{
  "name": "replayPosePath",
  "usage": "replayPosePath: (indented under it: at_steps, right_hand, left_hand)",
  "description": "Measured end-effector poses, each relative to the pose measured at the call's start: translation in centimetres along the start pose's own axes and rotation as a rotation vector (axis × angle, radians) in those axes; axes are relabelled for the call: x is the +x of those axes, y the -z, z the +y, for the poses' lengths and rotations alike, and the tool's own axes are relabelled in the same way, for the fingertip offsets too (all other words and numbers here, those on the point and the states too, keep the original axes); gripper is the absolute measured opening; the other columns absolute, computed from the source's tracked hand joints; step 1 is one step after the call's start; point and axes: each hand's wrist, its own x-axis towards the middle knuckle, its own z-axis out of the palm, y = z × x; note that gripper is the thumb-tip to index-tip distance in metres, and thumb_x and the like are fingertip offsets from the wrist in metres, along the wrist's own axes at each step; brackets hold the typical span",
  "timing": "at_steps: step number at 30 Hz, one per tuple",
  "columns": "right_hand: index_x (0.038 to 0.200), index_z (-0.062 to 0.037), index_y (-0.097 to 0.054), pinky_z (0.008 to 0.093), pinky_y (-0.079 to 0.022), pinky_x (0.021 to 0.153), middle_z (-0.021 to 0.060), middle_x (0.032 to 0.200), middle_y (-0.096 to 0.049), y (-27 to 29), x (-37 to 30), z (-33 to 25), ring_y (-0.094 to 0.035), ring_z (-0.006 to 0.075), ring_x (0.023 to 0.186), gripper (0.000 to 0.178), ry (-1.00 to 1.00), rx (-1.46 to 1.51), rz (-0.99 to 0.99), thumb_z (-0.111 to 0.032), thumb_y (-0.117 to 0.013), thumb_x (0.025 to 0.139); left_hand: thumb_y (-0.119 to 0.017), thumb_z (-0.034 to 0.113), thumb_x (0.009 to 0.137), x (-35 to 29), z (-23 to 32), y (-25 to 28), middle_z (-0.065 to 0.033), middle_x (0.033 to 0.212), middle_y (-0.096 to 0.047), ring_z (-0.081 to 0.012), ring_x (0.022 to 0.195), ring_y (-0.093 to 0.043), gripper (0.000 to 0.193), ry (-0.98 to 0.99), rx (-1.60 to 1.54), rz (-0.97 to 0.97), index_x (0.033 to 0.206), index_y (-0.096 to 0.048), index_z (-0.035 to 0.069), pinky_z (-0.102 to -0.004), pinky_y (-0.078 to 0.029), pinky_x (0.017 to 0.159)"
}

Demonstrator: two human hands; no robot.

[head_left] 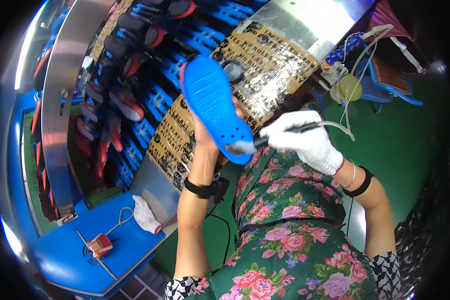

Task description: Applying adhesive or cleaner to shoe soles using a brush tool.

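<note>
A blue shoe sole (210, 97) with a red patch at its toe edge is tilted up over the work surface. My bare left hand (203, 134) grips it from behind and along its side, with some fingers hidden. My right hand (305, 141), in a white knit glove, is closed around a dark-handled brush (261, 142). A thin pale tube (339, 124) runs from the handle's back end. The brush's light bristles meet the sole's heel end, just below several small holes.
Printed brown sheeting (270, 65) covers the bench, with a small round dish (232, 70) on it. Dark and red shoe parts (126, 104) fill a blue rack at left. A spare white glove (145, 216) and red box (101, 245) lie on a blue table (60, 267). A stool (392, 77) stands right.
</note>
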Motion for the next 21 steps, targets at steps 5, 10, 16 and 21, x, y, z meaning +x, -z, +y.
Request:
replayPosePath:
  at_steps: [5,10,16,21]
  right_hand:
    - [0.105,0.0032,-0.074,0.0233,-0.051,0.060,0.0094,0.090,-0.075,0.2,1.6,1.0,-0.064,0.0114,0.068,0.020,0.042,0.322,0.224,0.001,-0.073,0.085]
    - [0.108,0.0030,-0.072,0.0224,-0.051,0.062,0.0088,0.090,-0.073,0.7,1.7,2.4,-0.064,0.0115,0.070,0.022,-0.035,0.462,0.296,0.000,-0.072,0.086]
    - [0.107,0.0010,-0.074,0.0217,-0.049,0.061,0.0066,0.090,-0.074,-0.7,2.1,3.1,-0.064,0.0099,0.070,0.020,-0.024,0.425,0.179,-0.001,-0.072,0.087]
    - [0.104,0.0000,-0.076,0.0270,-0.056,0.077,0.0069,0.099,-0.076,-2.2,1.3,-0.5,-0.069,0.0122,0.087,0.019,0.195,0.176,0.105,0.002,-0.074,0.085]
  left_hand:
    - [-0.039,0.051,0.105,-0.4,-1.0,0.0,-0.0168,0.144,-0.054,-0.0358,0.131,-0.051,0.057,-0.558,-0.103,0.281,0.142,-0.051,0.009,-0.0581,-0.039,0.112]
    - [-0.044,0.054,0.101,-6.4,-1.9,-1.2,-0.0196,0.157,-0.040,-0.0421,0.145,-0.036,0.066,-0.526,-0.206,0.548,0.151,-0.043,0.010,-0.0666,-0.024,0.119]
    - [-0.065,0.064,0.085,-10.6,-5.6,-1.7,-0.0235,0.160,-0.031,-0.0568,0.138,-0.037,0.098,-0.018,-0.494,0.220,0.160,-0.026,0.012,-0.0719,-0.034,0.109]
    - [-0.075,0.057,0.078,-8.6,-8.8,-3.5,-0.0212,0.154,-0.040,-0.0484,0.140,-0.037,0.108,-0.089,-0.383,0.080,0.160,-0.022,0.010,-0.0712,-0.038,0.106]
